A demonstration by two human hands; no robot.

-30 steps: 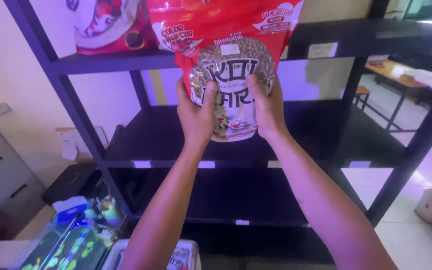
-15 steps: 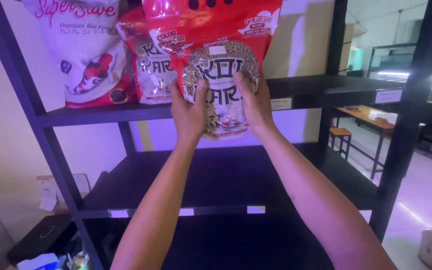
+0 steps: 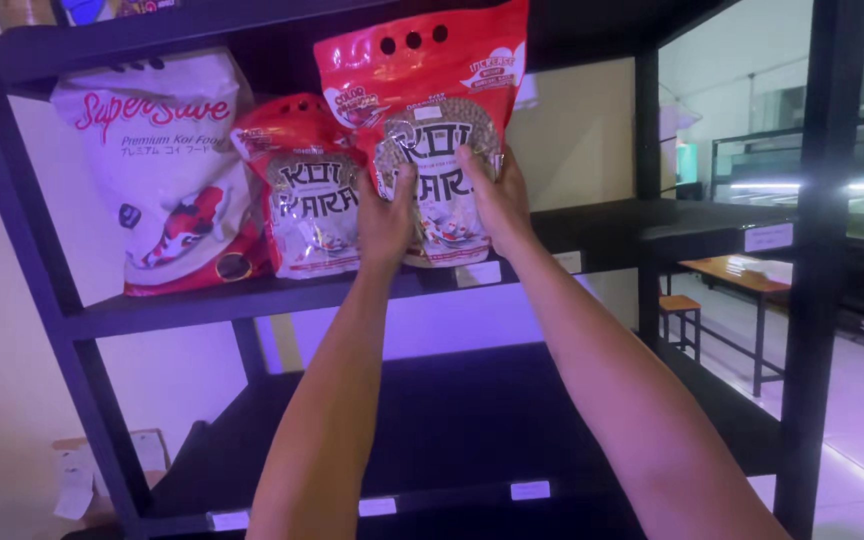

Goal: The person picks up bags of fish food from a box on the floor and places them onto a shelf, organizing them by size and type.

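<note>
Both my hands hold one red pouch of fish-food pellets point(image 3: 430, 110) upright, its base just above the black shelf board point(image 3: 182, 305). My left hand point(image 3: 384, 222) grips its lower left side and my right hand point(image 3: 492, 200) its lower right side. The pouch has a clear window showing brown pellets and three punched holes near its top. Touching its left side stands a smaller matching red pouch point(image 3: 304, 195) on the same shelf. Further left a large white bag with a red-and-white fish picture point(image 3: 167, 170) leans on that shelf.
The black metal rack has an upright post point(image 3: 820, 270) on the right and a bare lower shelf point(image 3: 432, 430) with white label tags. Behind to the right are a wooden table and stool point(image 3: 742, 275) and lit glass tanks point(image 3: 852, 190). Paper lies on the floor at lower left.
My view has tilted up and my hands have carried the red pouch leftwards onto the shelf level, beside the smaller red pouch. The white bag has come fully into view.
</note>
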